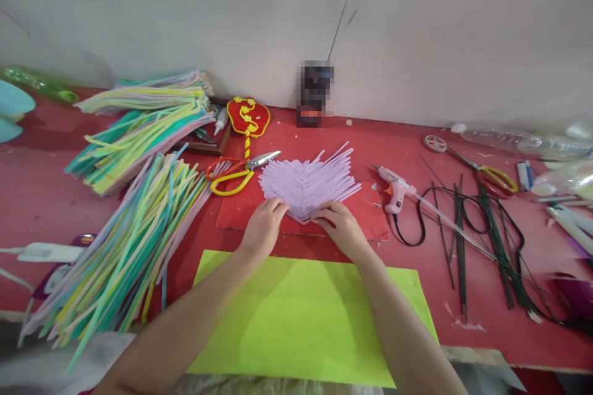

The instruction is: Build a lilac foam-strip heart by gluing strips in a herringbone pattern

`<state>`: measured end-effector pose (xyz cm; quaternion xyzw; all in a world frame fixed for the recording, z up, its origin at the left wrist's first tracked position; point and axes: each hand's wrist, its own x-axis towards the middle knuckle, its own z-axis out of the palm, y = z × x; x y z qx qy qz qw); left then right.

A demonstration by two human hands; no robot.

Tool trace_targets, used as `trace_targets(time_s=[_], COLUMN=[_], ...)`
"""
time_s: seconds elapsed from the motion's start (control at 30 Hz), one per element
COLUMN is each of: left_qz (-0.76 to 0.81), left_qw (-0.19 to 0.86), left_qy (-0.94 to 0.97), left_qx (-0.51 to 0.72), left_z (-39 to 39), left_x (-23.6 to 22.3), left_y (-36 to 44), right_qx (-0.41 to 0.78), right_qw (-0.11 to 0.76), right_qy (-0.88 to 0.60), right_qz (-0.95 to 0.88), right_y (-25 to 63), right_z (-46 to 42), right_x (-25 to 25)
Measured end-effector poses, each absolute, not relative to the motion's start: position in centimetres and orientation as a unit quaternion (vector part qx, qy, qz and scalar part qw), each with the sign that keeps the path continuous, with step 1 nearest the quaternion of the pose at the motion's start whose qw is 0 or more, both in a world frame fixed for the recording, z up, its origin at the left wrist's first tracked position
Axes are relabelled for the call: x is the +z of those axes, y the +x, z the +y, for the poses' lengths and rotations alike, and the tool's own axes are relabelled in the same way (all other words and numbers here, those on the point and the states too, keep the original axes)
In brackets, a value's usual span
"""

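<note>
A lilac leaf-like or heart-like piece, made of pipe cleaners laid in a V pattern, lies on a red board. Its point faces me, while uneven strand ends stick out at the upper right. My left hand has its fingers closed on the piece's lower left edge. At the lower right edge, close to the point, the fingers of my right hand pinch it too. Both thumbs are partly hidden. Scissors with red and yellow handles lie just left of the piece, their blades near its edge.
Bundles of coloured pipe cleaners cover the left side. A yellow-green sheet lies under my forearms. Rightward are a pink glue gun, dark green stems, other scissors and a clear bottle. A blurred-out phone-like object leans against the wall.
</note>
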<state>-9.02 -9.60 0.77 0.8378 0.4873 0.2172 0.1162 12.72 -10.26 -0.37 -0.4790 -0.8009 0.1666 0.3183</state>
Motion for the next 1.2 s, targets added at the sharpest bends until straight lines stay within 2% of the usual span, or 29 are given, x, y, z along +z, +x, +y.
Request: trace_targets(time_s=[0.7, 1.2], left_qz=[0.494, 0.516], left_qw=[0.100, 0.073], left_qy=[0.833, 0.826], left_qx=[0.228, 0.215], left_z=[-9.8, -10.4], left_x=[0.9, 1.1], left_y=[-8.5, -8.1], right_qx=[0.128, 0.146], right_qw=[0.320, 0.324], right_qy=[-0.477, -0.471], right_qz=[-0.809, -0.807], right_y=[12.5, 12.5], right_z=[-10.2, -10.1], right_x=[-1.1, -0.9])
